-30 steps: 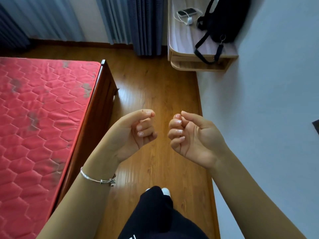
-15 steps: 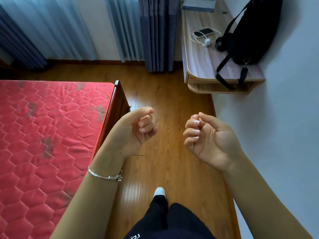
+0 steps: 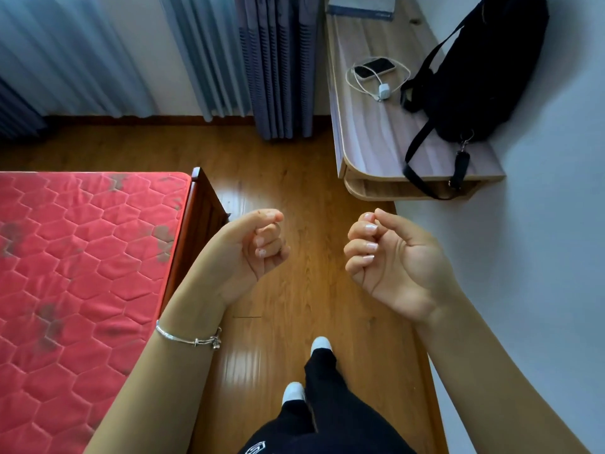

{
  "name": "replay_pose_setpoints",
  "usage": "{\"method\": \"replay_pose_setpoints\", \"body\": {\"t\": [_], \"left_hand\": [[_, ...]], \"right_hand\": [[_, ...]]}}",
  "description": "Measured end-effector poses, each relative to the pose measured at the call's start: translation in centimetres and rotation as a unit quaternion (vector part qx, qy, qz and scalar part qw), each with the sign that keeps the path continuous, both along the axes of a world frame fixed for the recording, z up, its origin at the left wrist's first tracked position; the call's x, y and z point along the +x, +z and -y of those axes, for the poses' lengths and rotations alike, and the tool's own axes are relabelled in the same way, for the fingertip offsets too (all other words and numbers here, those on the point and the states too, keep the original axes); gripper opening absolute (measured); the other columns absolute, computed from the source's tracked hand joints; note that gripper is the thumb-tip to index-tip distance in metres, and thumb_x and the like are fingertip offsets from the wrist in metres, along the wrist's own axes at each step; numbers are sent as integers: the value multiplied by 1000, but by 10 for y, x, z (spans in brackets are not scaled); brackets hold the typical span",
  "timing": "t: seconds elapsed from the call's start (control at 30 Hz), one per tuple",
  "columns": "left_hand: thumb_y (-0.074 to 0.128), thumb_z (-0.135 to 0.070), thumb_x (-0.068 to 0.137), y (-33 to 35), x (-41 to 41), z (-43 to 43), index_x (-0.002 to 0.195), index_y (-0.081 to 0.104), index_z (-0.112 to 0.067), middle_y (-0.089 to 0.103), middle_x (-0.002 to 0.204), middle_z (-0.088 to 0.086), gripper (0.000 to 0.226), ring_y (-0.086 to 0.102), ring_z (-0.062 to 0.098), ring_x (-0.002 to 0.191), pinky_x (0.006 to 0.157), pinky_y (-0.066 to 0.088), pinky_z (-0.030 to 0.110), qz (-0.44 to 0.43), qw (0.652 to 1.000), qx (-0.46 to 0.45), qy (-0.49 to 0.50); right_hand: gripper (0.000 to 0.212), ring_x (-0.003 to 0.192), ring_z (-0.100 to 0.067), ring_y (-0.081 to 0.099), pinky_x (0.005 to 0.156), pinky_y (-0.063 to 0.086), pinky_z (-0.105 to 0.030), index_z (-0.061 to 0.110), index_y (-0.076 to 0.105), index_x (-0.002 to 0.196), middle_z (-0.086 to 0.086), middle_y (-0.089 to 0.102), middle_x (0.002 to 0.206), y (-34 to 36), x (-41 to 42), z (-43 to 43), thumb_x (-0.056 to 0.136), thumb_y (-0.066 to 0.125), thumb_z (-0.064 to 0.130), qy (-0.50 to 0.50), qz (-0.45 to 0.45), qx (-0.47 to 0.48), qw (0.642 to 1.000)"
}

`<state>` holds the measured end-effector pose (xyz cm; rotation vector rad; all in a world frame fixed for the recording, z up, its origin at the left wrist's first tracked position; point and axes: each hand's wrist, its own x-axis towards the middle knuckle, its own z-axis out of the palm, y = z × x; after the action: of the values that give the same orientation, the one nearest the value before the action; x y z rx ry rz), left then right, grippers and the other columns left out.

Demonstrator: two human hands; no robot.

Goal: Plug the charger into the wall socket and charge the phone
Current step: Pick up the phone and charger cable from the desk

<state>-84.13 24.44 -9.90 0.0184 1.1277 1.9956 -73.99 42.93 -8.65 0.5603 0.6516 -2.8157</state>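
A dark phone (image 3: pixel 374 68) lies on a wall-mounted wooden shelf (image 3: pixel 370 139) at the upper right. Beside the phone sits a small white charger (image 3: pixel 384 91), and its white cable (image 3: pixel 353 80) loops around the phone. My left hand (image 3: pixel 244 253) and my right hand (image 3: pixel 389 263) hover over the wooden floor, well short of the shelf. Both have their fingers curled in and hold nothing. No wall socket shows in the view.
A black backpack (image 3: pixel 471 70) leans on the white wall (image 3: pixel 540 257) at the shelf's right, straps hanging over the edge. A bed with a red mattress (image 3: pixel 82 273) fills the left. Curtains (image 3: pixel 275 60) hang ahead. Wooden floor (image 3: pixel 294 178) runs between bed and wall.
I have moved forward: the shelf with the phone and charger appears closer and lower in view. My hands have drifted apart, still curled and holding nothing.
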Motion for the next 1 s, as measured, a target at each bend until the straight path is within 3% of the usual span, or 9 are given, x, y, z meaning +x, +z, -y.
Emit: {"method": "replay_pose_setpoints", "body": {"t": [0.53,1.0], "left_hand": [[52,-16,84,-1,-119,-69,66,58,-17,35,46,-8,19,34,5,40,59,52,22,32,999,-12,28],[54,-17,84,-6,-288,-75,64,62,-19,38,46,-9,22,36,4,39,62,53,23,26,1000,12,5]], "right_hand": [[11,51,-8,48,49,43,-17,15,57,75,4,52,65,4,-129,-63,82,55,24,30,2,-43,999],[9,50,-8,46,48,42,-18,15,54,77,5,49,63,4,-283,-71,82,56,22,-9,9,-50,999]]}}
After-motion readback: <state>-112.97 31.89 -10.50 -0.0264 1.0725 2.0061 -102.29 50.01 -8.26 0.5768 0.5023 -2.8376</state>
